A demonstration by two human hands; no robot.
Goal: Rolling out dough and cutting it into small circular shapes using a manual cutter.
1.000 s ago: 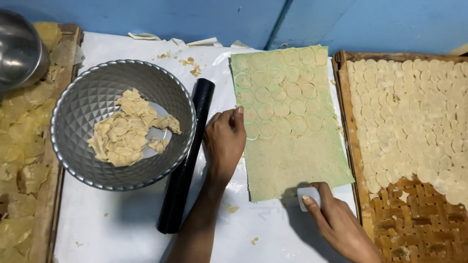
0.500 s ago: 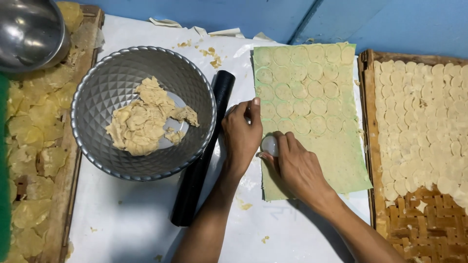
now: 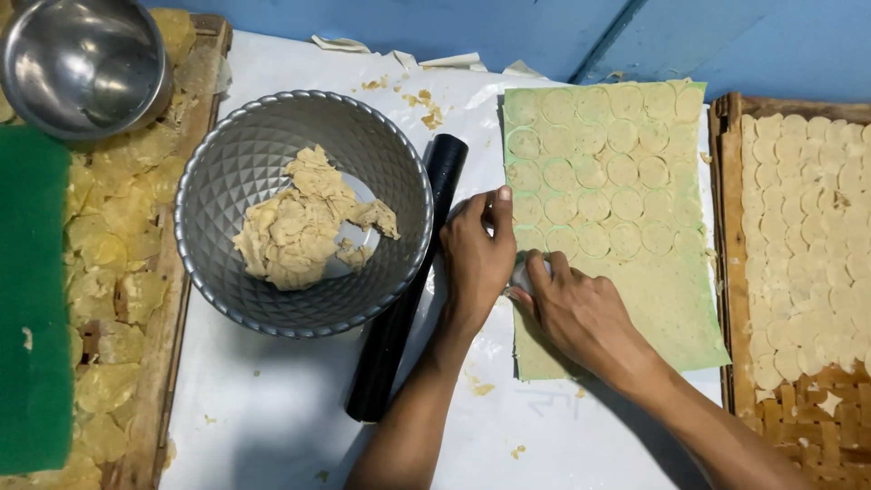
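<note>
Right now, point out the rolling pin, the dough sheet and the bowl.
black rolling pin [image 3: 404, 299], head view, middle of its barrel.
dough sheet [image 3: 626, 172], head view, its round-marked upper part.
metal bowl [image 3: 227, 163], head view, inner wall.

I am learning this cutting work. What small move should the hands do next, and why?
Probably shift the right hand with its small cutter one place along. Cut rounds cover the upper dough sheet, the lower part is uncut, and the left hand steadies the sheet's left edge.
</note>
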